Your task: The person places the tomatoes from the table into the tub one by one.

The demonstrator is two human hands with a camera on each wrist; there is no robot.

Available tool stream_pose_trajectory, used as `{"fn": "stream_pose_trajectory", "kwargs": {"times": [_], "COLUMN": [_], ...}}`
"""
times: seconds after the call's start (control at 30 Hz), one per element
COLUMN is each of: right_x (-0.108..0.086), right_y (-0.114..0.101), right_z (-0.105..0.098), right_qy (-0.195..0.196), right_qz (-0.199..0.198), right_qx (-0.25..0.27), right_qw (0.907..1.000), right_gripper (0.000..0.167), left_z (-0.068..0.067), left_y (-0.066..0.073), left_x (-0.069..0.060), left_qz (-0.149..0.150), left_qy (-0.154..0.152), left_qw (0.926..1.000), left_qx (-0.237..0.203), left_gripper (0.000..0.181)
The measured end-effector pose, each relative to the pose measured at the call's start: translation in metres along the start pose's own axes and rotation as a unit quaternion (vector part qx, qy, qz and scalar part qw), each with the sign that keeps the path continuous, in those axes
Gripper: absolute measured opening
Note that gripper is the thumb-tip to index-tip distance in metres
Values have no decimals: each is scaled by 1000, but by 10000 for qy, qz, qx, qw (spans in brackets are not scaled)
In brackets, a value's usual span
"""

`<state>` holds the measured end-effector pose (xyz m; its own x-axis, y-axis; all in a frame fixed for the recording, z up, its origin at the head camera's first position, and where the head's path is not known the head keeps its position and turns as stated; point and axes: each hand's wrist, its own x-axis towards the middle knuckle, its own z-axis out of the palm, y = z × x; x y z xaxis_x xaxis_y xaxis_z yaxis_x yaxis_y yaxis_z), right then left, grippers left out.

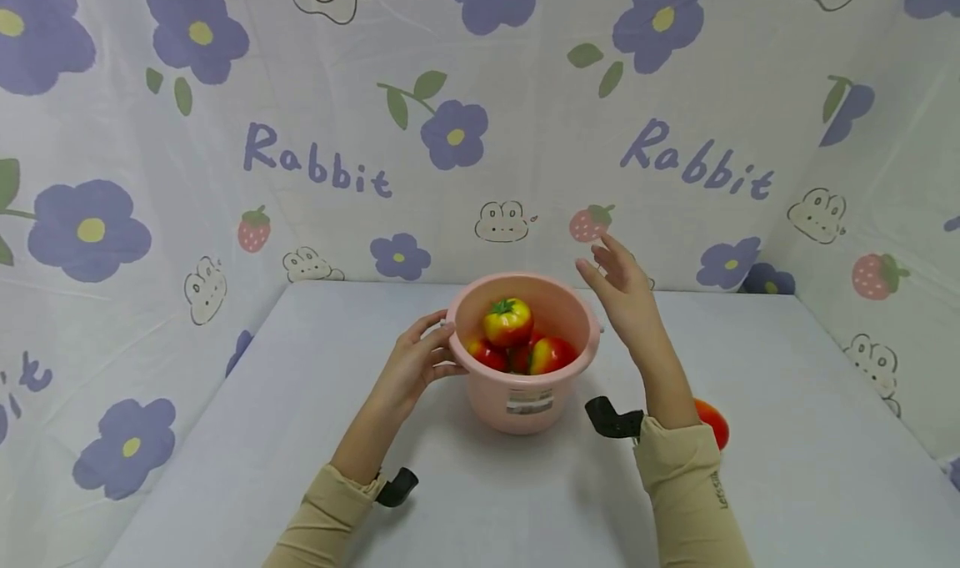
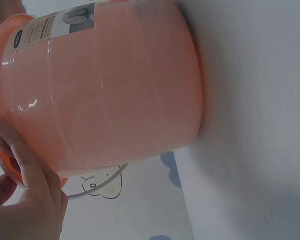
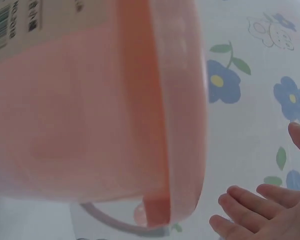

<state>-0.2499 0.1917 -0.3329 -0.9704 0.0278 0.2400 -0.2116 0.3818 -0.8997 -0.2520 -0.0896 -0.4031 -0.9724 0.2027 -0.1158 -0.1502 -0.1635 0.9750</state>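
A pink plastic bucket [image 1: 525, 405] stands upright on the table, with several toy-like tomatoes inside. The topmost tomato [image 1: 508, 324] is yellow and red with a green leafy top; redder ones lie beneath it. My left hand [image 1: 416, 359] grips the bucket's rim at the left side, and in the left wrist view its fingers [image 2: 25, 160] lie against the outer wall below the rim. Raised beside the bucket's right rim, my right hand [image 1: 622, 289] has spread fingers and holds nothing. The right wrist view has this hand [image 3: 265, 215] apart from the bucket.
A red-orange round object [image 1: 712, 424] sits on the white table [image 1: 787, 485], partly hidden behind my right forearm. The bucket's thin handle [image 2: 97, 187] hangs down at its far side. A patterned cloth [image 1: 525, 134] with flowers and rabbits encloses the table's back and sides.
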Motion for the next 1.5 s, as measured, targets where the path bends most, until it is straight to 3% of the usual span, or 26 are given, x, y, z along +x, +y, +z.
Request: {"fn": "stream_pose_trajectory", "kwargs": {"times": [0.5, 1.1, 1.5], "right_x": [-15, -40, -58], "right_y": [30, 68, 94], "right_z": [-21, -41, -54], "right_qy": [262, 424, 511], "right_qz": [271, 883, 1605], "right_qx": [-181, -457, -664], "right_qw": [9991, 9941, 9835], "right_gripper": [81, 88, 88], "left_z": [0, -2, 0], "left_y": [-2, -2, -2], "left_x": [0, 0, 2], "left_qz": [-6, -2, 44], "left_qy": [-12, -7, -28], "left_qw": [10000, 10000, 10000], "left_qx": [-44, -68, -49], "left_gripper": [47, 45, 47]}}
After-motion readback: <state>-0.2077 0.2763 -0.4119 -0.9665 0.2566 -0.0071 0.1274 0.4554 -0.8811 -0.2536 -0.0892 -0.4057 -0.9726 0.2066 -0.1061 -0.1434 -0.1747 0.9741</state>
